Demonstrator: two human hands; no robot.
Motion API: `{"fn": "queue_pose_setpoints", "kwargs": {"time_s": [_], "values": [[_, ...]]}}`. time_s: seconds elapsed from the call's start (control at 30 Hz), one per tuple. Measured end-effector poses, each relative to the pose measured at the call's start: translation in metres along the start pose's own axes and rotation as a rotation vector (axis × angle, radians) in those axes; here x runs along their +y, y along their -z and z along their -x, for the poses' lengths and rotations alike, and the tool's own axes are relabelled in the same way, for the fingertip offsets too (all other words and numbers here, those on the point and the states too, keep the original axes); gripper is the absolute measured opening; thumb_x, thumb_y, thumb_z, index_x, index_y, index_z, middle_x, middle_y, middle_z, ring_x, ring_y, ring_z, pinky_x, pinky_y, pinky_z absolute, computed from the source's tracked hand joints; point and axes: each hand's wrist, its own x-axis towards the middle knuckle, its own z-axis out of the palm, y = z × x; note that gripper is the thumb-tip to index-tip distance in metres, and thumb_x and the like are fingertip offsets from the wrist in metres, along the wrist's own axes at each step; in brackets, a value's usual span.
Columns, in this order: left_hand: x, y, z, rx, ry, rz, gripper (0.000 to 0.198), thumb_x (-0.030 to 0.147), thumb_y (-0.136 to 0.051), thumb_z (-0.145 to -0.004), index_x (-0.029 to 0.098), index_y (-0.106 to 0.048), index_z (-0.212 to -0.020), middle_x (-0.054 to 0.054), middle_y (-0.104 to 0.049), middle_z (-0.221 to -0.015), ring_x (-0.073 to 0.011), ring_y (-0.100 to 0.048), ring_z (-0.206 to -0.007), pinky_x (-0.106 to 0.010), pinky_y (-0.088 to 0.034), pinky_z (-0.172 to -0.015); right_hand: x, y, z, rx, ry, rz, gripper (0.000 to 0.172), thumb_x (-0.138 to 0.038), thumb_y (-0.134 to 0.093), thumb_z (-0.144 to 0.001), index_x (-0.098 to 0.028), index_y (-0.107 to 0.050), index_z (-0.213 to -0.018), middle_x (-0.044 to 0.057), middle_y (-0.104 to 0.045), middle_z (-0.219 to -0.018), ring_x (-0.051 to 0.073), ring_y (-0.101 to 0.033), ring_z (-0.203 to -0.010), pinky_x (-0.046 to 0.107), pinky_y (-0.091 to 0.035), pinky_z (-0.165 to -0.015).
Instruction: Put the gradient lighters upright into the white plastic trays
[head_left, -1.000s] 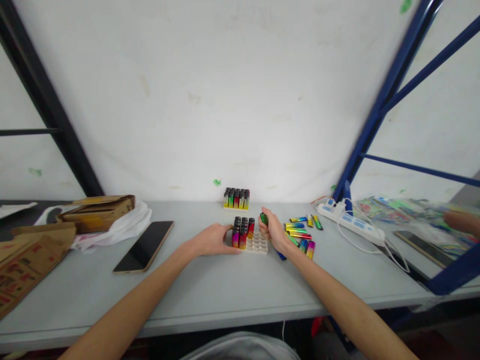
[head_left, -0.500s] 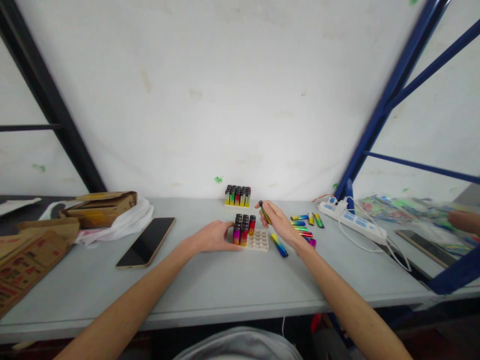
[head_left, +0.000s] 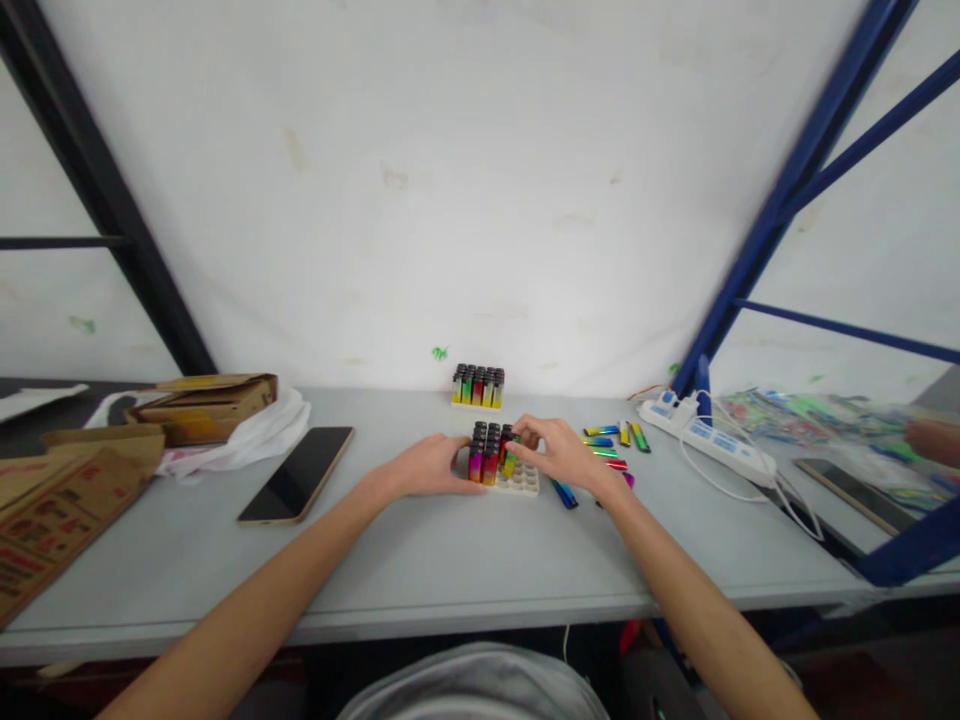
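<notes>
A white tray with round holes (head_left: 525, 484) lies in front of me, its left part filled with upright lighters (head_left: 484, 455) with black tops. My left hand (head_left: 431, 466) is curved around the tray's left side, thumb along its front edge. In my right hand (head_left: 559, 450) a yellow-green lighter (head_left: 510, 464) is pinched upright over the tray, beside the standing ones. Whether its base sits in a hole is hard to tell. Loose coloured lighters (head_left: 611, 441) lie right of my right hand. Farther back stands a second tray of upright lighters (head_left: 478, 387) near the wall.
To the left are a black phone (head_left: 298, 474), a cardboard box (head_left: 210, 405) on a white plastic bag and another carton (head_left: 71, 510). A white power strip (head_left: 709, 440) with cables lies right, by a blue frame. Beyond it, another person's hand (head_left: 934, 438) shows.
My right hand has brought the lighter down and left to the tray, from the raised, tilted position before. My left hand has stayed beside the tray. The view has shifted slightly.
</notes>
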Motion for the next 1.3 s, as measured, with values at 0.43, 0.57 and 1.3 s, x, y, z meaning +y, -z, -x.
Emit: {"fn": "queue_pose_setpoints", "kwargs": {"time_s": [0.43,0.57,1.3], "values": [[0.001,0.000,0.000,0.008,-0.015,-0.014,0.066,0.073,-0.063,-0.070,0.019,-0.064,-0.107,-0.003,-0.066,-0.074,-0.0227,-0.060,-0.065,-0.027,-0.034,-0.054,0.007,0.004,-0.001,-0.050,0.012,0.060,0.029,-0.045,-0.057,-0.094,-0.017,-0.066,-0.098,0.004,-0.070,-0.080,0.017,-0.062,-0.070,0.027,-0.046,-0.068],[0.000,-0.001,0.000,0.005,-0.003,-0.005,0.066,0.072,-0.064,-0.070,0.019,-0.063,-0.109,-0.003,-0.067,-0.075,-0.0222,-0.061,-0.065,-0.027,-0.036,-0.056,0.007,-0.007,-0.004,-0.072,-0.012,0.043,0.027,-0.044,-0.062,-0.091,-0.018,-0.063,-0.097,0.000,-0.066,-0.071,0.015,-0.058,-0.063,0.025,-0.041,-0.062],[-0.001,-0.001,0.000,0.017,-0.014,-0.030,0.066,0.073,-0.063,-0.070,0.019,-0.063,-0.107,-0.002,-0.065,-0.073,-0.0211,-0.058,-0.062,-0.028,-0.034,-0.054,0.023,0.037,0.008,0.087,-0.199,0.302,0.051,-0.051,-0.027,-0.102,-0.020,-0.044,-0.065,-0.002,-0.047,-0.058,0.013,-0.045,-0.058,0.028,-0.028,-0.062]]}}
